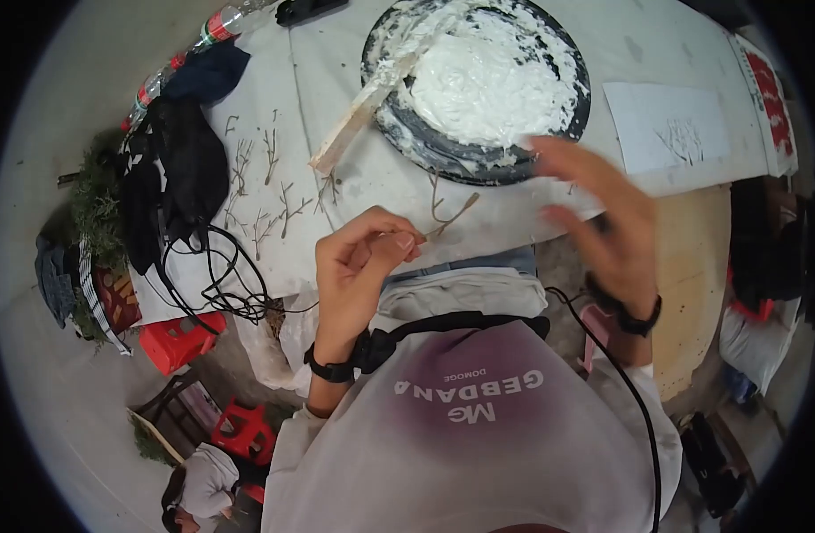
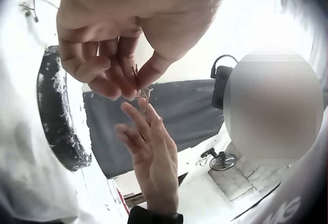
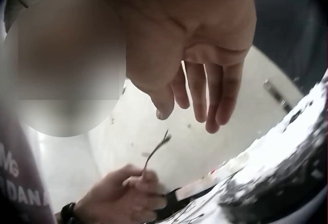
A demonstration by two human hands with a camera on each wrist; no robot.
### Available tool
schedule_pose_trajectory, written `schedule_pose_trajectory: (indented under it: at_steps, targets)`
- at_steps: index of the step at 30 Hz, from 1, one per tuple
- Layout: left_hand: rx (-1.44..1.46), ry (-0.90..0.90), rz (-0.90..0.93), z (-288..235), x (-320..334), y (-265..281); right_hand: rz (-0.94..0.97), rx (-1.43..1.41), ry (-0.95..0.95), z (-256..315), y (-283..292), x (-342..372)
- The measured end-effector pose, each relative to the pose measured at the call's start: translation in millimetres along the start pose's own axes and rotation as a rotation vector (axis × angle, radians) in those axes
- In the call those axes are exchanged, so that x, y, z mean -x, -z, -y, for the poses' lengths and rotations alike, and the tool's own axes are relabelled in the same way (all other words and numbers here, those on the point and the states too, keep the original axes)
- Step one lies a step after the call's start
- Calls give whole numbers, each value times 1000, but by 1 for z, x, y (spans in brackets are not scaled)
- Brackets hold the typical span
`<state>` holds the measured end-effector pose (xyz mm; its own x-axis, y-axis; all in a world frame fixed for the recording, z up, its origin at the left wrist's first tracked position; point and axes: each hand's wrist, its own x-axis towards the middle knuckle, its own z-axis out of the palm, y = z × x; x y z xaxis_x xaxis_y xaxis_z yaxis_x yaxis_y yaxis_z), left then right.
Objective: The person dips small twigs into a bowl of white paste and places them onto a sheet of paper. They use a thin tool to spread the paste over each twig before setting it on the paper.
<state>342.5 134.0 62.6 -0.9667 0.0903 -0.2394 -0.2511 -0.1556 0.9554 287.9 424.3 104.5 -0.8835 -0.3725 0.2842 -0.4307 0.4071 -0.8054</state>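
Observation:
My left hand (image 1: 361, 258) pinches the end of a thin forked twig (image 1: 458, 212) between thumb and fingers, in front of the table edge. In the right wrist view the twig (image 3: 152, 154) sticks up from those fingers. My right hand (image 1: 610, 213), blurred in the head view, is apart from the twig, near the rim of a black round pan. Its fingers (image 3: 196, 98) are extended and hold nothing. The pan (image 1: 586, 93) carries thick white paste (image 1: 478, 93), and a paste-smeared wooden stick (image 1: 345, 133) lies across its left rim.
Several small branched twigs (image 1: 271, 156) lie left of the stick. A paper sheet (image 1: 634, 147) with a branch drawing is at the right. Beyond the twigs are a black bag (image 1: 190, 151), looped black cables (image 1: 217, 275) and plastic bottles (image 1: 219, 27). A red stool (image 1: 181, 342) stands below the table edge.

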Motion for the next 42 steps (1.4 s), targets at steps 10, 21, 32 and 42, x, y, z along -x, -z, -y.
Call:
schedule_pose_trajectory:
  at_steps: [10, 21, 32, 42]
  targets:
    - [110, 104, 31, 2, -11, -9, -20, 14, -101, 11, -46, 8]
    - [135, 149, 111, 25, -32, -37, -158, -321, -540, -5, -31, 39]
    - [43, 87, -40, 45, -16, -29, -381, -249, -574, -49, -26, 18]
    - [-437, -127, -199, 76, -3, -9, -419, 254, -377, -44, -61, 2]
